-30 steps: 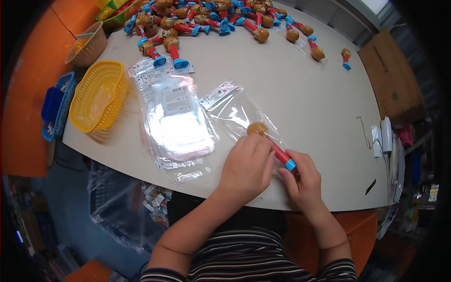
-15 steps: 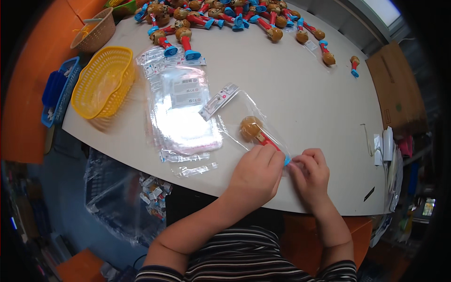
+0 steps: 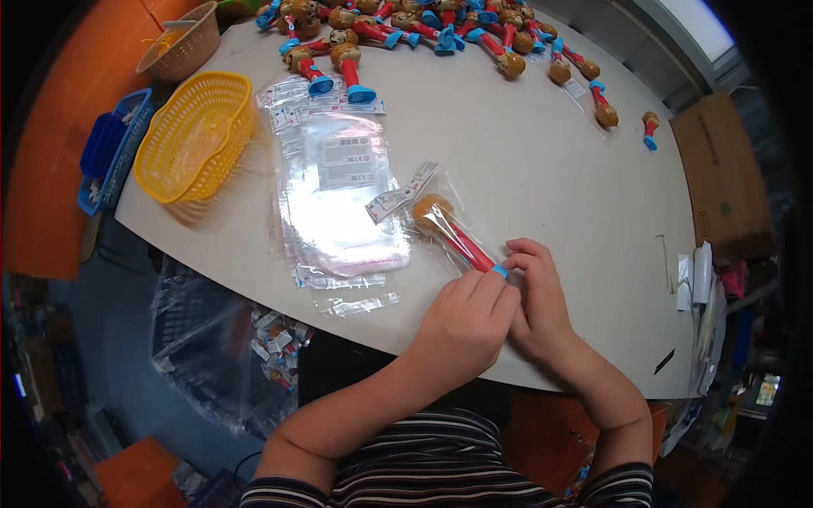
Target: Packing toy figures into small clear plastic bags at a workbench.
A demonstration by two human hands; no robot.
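Note:
A toy figure (image 3: pixel 467 245) with a round brown head, red stick-like body and blue foot lies aslant inside a clear plastic bag (image 3: pixel 442 183). The bag's printed header points away from me, to the upper left. My left hand (image 3: pixel 466 326) is closed in a pinch at the near end of the bag, beside the blue foot. Curled around the other side of that foot is my right hand (image 3: pixel 542 296), its index finger bent over and touching the bag end. The fingertips partly hide the foot and the bag's near edge.
Left of my hands lies a stack of flat clear bags (image 3: pixel 339 212), with a loose plastic strip (image 3: pixel 360 305) in front. A yellow basket (image 3: pixel 193 140), a blue basket (image 3: pixel 118 152) and a tan basket (image 3: pixel 179 42) line the left. Many similar figures (image 3: pixel 440 25) pile up at the back. A cardboard box (image 3: pixel 724 178) stands right.
The figure has slid deeper into the bag, its head now closer to the header. My right hand has moved left against my left hand. The view has shifted slightly.

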